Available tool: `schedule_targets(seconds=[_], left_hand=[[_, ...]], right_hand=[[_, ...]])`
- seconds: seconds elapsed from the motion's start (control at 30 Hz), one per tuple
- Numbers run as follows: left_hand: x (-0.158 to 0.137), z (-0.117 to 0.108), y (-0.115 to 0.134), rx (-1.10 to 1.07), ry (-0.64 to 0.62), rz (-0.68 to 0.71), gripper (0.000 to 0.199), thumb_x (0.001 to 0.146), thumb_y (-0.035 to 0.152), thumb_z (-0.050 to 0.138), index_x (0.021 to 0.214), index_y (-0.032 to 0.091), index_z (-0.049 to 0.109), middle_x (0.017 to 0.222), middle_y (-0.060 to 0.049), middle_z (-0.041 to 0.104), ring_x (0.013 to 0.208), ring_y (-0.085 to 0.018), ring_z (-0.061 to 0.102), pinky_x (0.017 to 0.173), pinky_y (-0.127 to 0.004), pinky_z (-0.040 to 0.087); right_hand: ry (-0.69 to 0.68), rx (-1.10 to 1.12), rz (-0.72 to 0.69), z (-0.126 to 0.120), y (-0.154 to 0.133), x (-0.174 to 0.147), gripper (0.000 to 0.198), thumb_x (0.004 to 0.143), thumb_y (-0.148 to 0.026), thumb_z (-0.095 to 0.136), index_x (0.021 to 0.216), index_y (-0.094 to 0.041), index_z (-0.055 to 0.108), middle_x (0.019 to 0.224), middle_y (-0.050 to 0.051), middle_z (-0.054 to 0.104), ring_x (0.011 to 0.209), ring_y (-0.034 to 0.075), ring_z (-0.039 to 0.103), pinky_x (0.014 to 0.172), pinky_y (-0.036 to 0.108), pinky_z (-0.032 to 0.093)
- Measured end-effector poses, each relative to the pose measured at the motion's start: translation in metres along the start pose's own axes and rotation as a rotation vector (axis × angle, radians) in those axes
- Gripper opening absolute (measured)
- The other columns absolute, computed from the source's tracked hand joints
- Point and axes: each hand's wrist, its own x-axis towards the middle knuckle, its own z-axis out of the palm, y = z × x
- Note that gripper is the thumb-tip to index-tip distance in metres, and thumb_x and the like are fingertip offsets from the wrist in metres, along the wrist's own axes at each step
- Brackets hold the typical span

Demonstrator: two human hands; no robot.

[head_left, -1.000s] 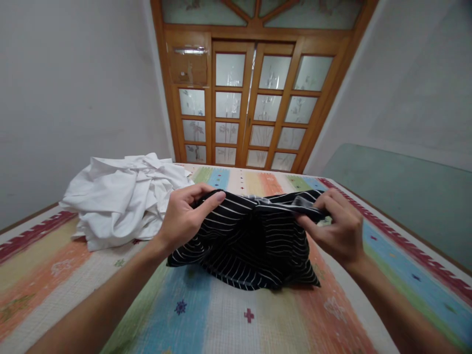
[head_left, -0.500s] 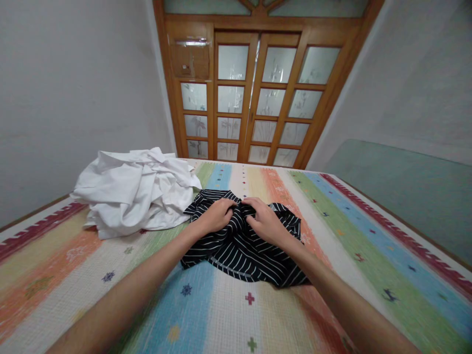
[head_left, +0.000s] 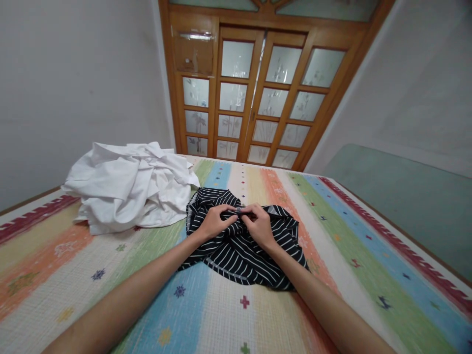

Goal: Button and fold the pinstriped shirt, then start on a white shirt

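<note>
A black garment with thin white stripes [head_left: 250,258], perhaps a shirt, lies crumpled on the bed in front of me. My left hand [head_left: 218,221] pinches its fabric near the upper middle, thumb and fingers pressed together. Facing it, my right hand [head_left: 258,225] pinches the same spot, and the fingertips of both hands almost meet. A small fold of cloth is gathered between them; the exact part, such as a collar or button, is too small to make out.
Left of the striped garment, a heap of white cloth [head_left: 129,189] touches or nearly touches it. The bed has a multicoloured striped cover [head_left: 228,314]. A greenish headboard-like panel [head_left: 398,191] stands along the right wall. Wooden glazed doors [head_left: 254,115] are beyond the far edge.
My hands have drawn closer together and lowered slightly, with the fingertips now pinching the fabric between them. The view has shifted a little.
</note>
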Motion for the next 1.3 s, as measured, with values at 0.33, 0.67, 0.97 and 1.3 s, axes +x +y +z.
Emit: schedule_targets(seconds=[0.33, 0.67, 0.97, 1.3], left_hand=[[-0.002, 0.001, 0.000, -0.041, 0.009, -0.039, 0.014, 0.084, 0.026, 0.061, 0.092, 0.017, 0.069, 0.092, -0.004, 0.074, 0.086, -0.018, 0.068, 0.083, -0.031, 0.052], [-0.003, 0.001, -0.003, -0.002, 0.005, -0.024, 0.016, 0.086, 0.027, 0.059, 0.093, 0.018, 0.071, 0.094, -0.004, 0.075, 0.087, -0.018, 0.069, 0.085, -0.032, 0.052], [-0.005, 0.004, -0.008, 0.075, -0.014, 0.046, 0.022, 0.088, 0.027, 0.055, 0.097, 0.017, 0.072, 0.101, -0.007, 0.075, 0.091, -0.020, 0.070, 0.087, -0.033, 0.053], [-0.009, 0.005, -0.003, 0.161, -0.032, 0.106, 0.023, 0.091, 0.027, 0.052, 0.096, 0.018, 0.072, 0.093, -0.006, 0.075, 0.084, -0.018, 0.069, 0.084, -0.034, 0.054]], right_hand=[[-0.009, 0.087, -0.015, 0.000, 0.003, -0.007, 0.004, 0.085, -0.024, 0.063, 0.083, -0.020, 0.065, 0.084, 0.003, 0.061, 0.080, 0.019, 0.059, 0.068, 0.030, 0.047], [-0.014, -0.044, -0.059, 0.002, -0.007, -0.009, 0.009, 0.090, -0.026, 0.060, 0.092, -0.021, 0.067, 0.086, 0.004, 0.061, 0.076, 0.018, 0.058, 0.068, 0.031, 0.048], [-0.037, -0.121, -0.102, 0.002, -0.006, -0.010, 0.013, 0.090, -0.028, 0.058, 0.091, -0.020, 0.068, 0.083, 0.003, 0.056, 0.066, 0.015, 0.054, 0.061, 0.028, 0.048], [0.006, -0.147, -0.081, 0.002, -0.008, -0.010, 0.017, 0.090, -0.027, 0.055, 0.081, -0.020, 0.068, 0.077, 0.003, 0.057, 0.066, 0.016, 0.055, 0.065, 0.029, 0.049]])
